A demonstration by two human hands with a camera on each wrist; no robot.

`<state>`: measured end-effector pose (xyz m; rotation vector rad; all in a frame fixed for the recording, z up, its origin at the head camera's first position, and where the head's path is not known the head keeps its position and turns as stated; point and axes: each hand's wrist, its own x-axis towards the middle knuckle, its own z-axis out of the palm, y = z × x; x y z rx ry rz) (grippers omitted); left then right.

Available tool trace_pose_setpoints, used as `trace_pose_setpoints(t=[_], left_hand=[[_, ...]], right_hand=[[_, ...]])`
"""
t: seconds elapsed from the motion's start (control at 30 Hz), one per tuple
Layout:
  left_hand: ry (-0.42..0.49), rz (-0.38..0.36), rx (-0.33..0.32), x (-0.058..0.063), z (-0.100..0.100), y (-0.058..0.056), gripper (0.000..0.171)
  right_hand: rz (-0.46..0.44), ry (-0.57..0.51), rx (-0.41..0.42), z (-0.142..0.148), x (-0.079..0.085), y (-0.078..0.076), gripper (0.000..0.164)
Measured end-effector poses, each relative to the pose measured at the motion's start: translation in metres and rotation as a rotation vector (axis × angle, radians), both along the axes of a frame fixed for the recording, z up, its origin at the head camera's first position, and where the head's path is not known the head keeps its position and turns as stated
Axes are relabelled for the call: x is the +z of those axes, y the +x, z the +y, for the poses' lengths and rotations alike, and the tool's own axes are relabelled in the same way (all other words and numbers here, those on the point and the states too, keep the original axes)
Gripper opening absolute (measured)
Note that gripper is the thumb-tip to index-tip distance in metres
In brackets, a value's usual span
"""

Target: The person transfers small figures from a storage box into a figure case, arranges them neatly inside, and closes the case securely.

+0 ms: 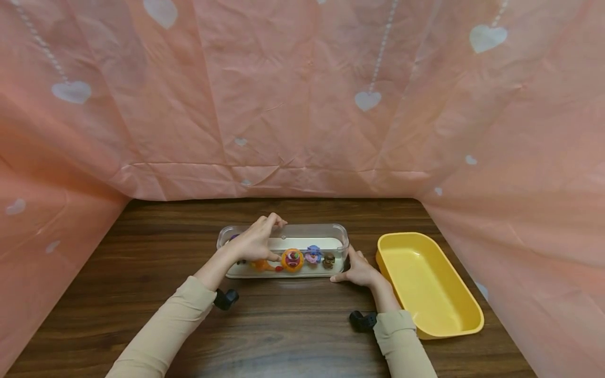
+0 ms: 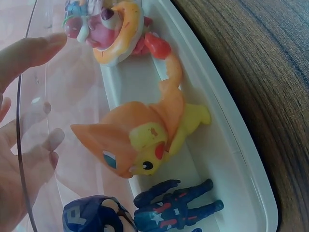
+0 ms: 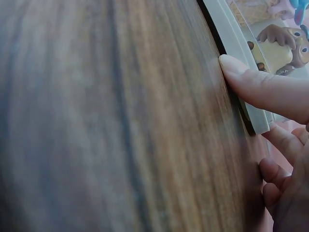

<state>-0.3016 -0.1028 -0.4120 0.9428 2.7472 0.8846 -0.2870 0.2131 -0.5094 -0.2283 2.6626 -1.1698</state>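
Note:
A long display box with a clear cover point(image 1: 312, 231) and a white base point(image 2: 231, 125) lies on the table. My left hand point(image 1: 255, 240) reaches across the cover from above, thumb on the near side and fingers on the far side, gripping it. With my right hand point(image 1: 361, 270) I hold the right end, the thumb on the base's front rim. Small figures line the base: a dark blue one with a star point(image 2: 164, 212), an orange-and-yellow one point(image 2: 140, 133), a doughnut-ringed one point(image 1: 292, 260), a blue-and-pink one point(image 1: 313, 254) and a brown one point(image 1: 328, 261).
A yellow tray point(image 1: 427, 286) stands on the brown wooden table point(image 1: 283, 325) to the right, close beside my right forearm. Pink cloth point(image 1: 302, 105) with white hearts hangs behind and at both sides of the table.

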Motion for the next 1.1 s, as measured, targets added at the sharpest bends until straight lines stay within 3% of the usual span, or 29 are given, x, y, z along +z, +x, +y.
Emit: trace_pose_setpoints(t=[0.43, 0.63, 0.83, 1.0, 1.1], left_hand=[[-0.021, 0.038, -0.014, -0.006, 0.0, -0.002, 0.07], [-0.013, 0.027, -0.008, -0.008, 0.0, -0.003, 0.067], [-0.06, 0.123, 0.034, -0.014, 0.003, 0.001, 0.074], [-0.126, 0.227, 0.105, -0.019, 0.011, 0.015, 0.085], [-0.153, 0.272, 0.127, -0.022, 0.016, 0.024, 0.077]], right_hand=[[-0.035, 0.029, 0.022, 0.0, 0.001, 0.0, 0.105], [-0.003, 0.044, 0.022, -0.001, 0.0, -0.002, 0.102], [0.027, 0.062, 0.025, -0.002, 0.002, -0.007, 0.099], [0.036, 0.087, 0.018, 0.0, 0.008, -0.008, 0.094], [0.032, 0.089, 0.017, 0.0, 0.013, -0.007, 0.087]])
